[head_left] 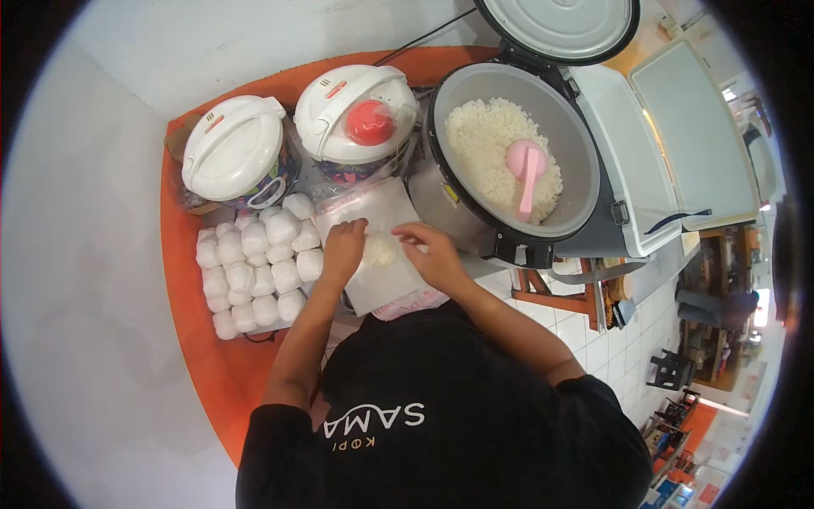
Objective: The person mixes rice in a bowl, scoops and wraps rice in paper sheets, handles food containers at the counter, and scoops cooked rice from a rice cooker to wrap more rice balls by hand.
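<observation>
A small mound of white rice lies on a pale sheet of wrapping paper in front of me. My left hand is at the sheet's left side, its fingers bent together on the paper beside the rice. On the other side of the mound, my right hand reaches over the sheet's right edge with thumb and forefinger apart. To the left stand stacked white wrapped bundles. At the right a large open rice cooker holds cooked rice, with a pink scoop resting on it.
Two lidded white containers with patterned sides stand behind the bundles, and a red round object in clear plastic sits on one lid. An open white cooler box is right of the cooker. An orange counter edge runs along the wall.
</observation>
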`<action>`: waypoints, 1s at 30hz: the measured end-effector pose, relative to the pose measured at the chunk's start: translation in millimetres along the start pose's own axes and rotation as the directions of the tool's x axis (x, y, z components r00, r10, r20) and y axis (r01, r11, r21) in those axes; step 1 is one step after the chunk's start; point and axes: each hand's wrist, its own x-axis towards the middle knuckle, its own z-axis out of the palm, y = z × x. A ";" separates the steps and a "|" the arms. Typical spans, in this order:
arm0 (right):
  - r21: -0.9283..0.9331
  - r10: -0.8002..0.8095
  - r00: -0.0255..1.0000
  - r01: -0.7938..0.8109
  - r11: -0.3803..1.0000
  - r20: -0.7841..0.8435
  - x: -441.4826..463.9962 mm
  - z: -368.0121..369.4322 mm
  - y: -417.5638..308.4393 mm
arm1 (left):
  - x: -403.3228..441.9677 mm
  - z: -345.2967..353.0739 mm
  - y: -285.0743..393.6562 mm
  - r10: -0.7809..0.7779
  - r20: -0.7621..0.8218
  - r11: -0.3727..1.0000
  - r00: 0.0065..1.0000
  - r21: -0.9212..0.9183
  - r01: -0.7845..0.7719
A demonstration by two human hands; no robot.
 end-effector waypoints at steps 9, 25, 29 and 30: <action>-0.694 0.093 0.834 0.385 0.608 0.544 59.4 64.5 84.0 | -43.5 7.5 8.2 0.146 0.026 0.989 0.989 -0.016 -0.146; -0.750 0.169 0.870 0.282 0.599 0.462 -17.1 25.2 124.2 | -62.2 33.8 -17.5 -0.582 0.022 0.696 0.813 -0.504 0.512; -0.736 0.131 0.895 0.259 0.626 0.426 -23.3 24.4 128.3 | -90.6 33.8 0.0 -0.579 0.287 0.584 0.763 -0.508 0.634; -0.737 0.127 0.896 0.262 0.623 0.425 -23.6 24.1 129.5 | -89.7 21.4 2.8 -0.516 0.568 0.517 0.641 -0.391 0.762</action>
